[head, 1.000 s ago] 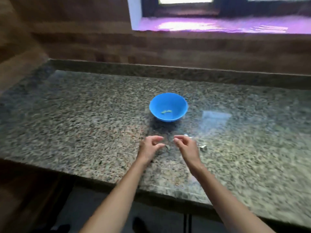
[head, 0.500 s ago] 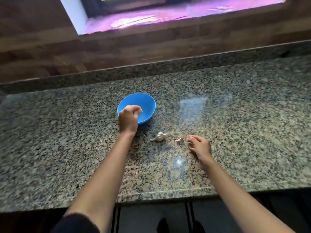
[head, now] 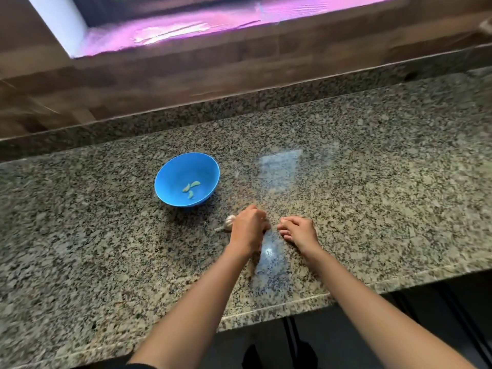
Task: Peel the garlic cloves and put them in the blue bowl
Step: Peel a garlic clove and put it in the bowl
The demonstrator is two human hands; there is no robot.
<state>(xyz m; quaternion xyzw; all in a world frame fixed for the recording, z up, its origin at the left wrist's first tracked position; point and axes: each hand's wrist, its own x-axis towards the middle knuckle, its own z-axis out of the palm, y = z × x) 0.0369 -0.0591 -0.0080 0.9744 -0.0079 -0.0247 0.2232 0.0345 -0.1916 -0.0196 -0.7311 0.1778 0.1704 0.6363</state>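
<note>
Three peeled cloves [head: 190,189] are sitting in the blue bowl [head: 170,179] on the counter [head: 372,182]. Left hand [head: 247,230] is curling over the garlic bulb [head: 229,222] just near-right of the bowl; whether it's gripping, can't tell. Right hand [head: 299,231] is loosely curled beside it, grip unclear.

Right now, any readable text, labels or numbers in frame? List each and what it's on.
None readable.
blue bowl: plain, no print or brand showing.
granite counter: only speckle and glare patches, no markings.
garlic bulb: no sticker showing.
window ledge: blurred pink glare, no lettering to make out.
</note>
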